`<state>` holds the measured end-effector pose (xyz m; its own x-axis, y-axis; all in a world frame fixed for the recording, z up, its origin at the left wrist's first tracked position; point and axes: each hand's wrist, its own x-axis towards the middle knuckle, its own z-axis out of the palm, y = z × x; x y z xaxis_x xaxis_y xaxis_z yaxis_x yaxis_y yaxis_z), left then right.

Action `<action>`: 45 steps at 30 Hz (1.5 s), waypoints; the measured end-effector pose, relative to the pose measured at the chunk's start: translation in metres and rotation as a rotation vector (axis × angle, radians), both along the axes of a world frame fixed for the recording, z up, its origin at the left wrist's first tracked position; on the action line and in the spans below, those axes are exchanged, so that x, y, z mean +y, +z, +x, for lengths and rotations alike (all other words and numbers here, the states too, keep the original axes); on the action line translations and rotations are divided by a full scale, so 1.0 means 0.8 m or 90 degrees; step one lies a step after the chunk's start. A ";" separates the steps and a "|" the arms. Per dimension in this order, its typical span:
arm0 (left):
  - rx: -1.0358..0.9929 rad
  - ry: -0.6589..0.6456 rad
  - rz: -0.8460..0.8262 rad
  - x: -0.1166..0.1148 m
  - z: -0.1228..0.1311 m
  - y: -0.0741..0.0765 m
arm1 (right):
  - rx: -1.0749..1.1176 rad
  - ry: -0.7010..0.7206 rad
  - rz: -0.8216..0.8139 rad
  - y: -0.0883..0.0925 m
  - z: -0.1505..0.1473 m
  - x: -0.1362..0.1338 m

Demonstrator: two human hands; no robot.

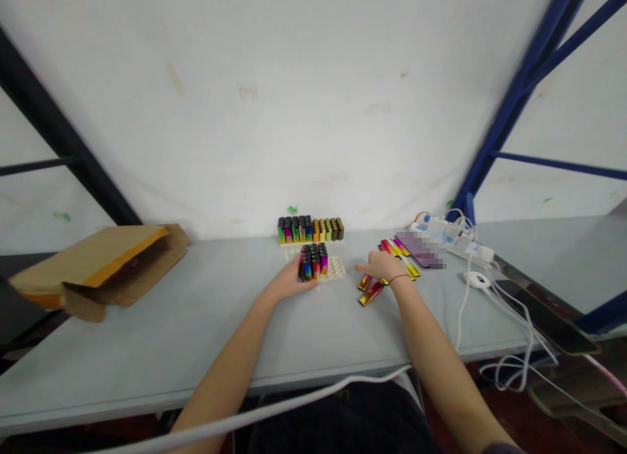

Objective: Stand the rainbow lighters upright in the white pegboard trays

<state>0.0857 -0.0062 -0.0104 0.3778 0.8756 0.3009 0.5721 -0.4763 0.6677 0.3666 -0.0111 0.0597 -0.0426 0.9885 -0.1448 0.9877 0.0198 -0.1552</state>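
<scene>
My left hand [290, 279] is wrapped round the left side of a white tray [334, 269], whose left part is filled with upright lighters [314, 262] in blue, red and purple. Bare sockets show in the tray's right part. To the right, my right hand [385, 266] is over a loose pile of lighters lying flat, its fingers bent together; what they hold, if anything, is hidden. Red and gold lighters [371, 293] lie just below that hand, and more red and yellow ones [390, 247] lie above and beside it.
Two full sets of upright lighters, one multicoloured [294, 230] and one yellowish [328, 230], stand near the wall. An open cardboard box [98, 261] lies at the left. A blurred purple flat object [418, 250], power strips [453, 238] and white cables [526, 320] are at the right.
</scene>
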 end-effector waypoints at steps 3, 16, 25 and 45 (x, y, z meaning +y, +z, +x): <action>0.006 -0.003 0.000 -0.001 0.000 0.001 | -0.037 0.023 -0.051 0.003 -0.006 -0.008; 0.010 -0.005 0.009 0.003 -0.001 -0.002 | 0.025 0.021 0.063 -0.029 -0.018 0.019; 0.001 -0.021 0.011 0.002 0.000 -0.001 | 0.540 -0.017 0.212 -0.049 -0.013 0.042; 0.004 -0.016 0.005 0.003 -0.001 -0.001 | 1.056 -0.264 0.021 -0.022 -0.035 0.028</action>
<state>0.0849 -0.0039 -0.0112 0.4019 0.8636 0.3045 0.5644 -0.4955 0.6603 0.3389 0.0114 0.0424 0.1267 0.9727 -0.1947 -0.2798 -0.1532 -0.9477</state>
